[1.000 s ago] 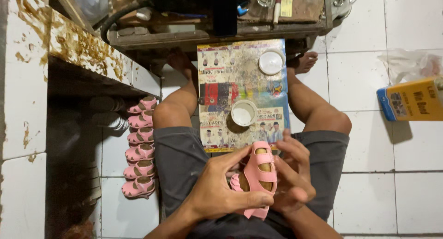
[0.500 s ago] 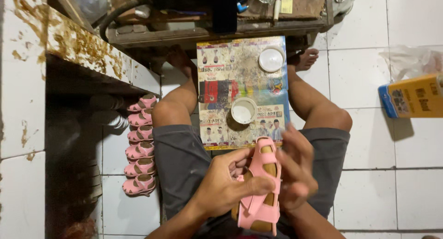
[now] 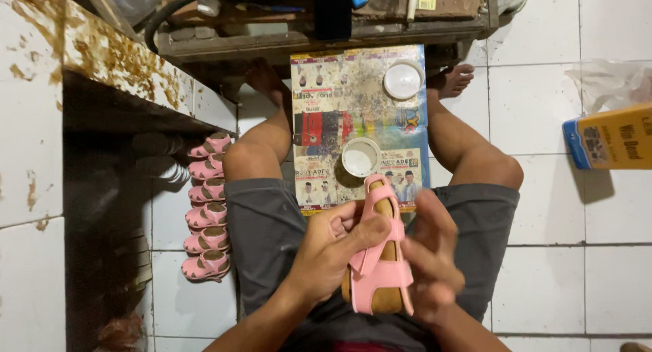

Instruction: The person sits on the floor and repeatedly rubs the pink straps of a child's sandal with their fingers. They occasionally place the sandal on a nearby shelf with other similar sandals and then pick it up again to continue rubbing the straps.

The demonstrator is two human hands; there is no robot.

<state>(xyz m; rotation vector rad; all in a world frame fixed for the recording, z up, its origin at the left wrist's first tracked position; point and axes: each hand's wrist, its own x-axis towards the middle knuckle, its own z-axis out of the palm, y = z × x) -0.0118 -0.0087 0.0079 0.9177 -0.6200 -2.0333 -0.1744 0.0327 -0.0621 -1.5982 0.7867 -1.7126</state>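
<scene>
A small pink sandal with a tan insole is held between both hands over my lap. My left hand grips its left side, with a finger laid across the straps. My right hand presses against its right side, slightly blurred. Just beyond the sandal's toe, a small white cup stands on a printed paper sheet spread on the floor between my knees. A white lid lies further up the same sheet.
A row of several pink sandals lines the floor at my left, beside a stained tiled ledge. A yellow and blue box and a plastic bag sit at the right. A cluttered low workbench runs along the top.
The sandal has turned from lying across the hands to pointing lengthwise away from me, and both hands have shifted along its sides.
</scene>
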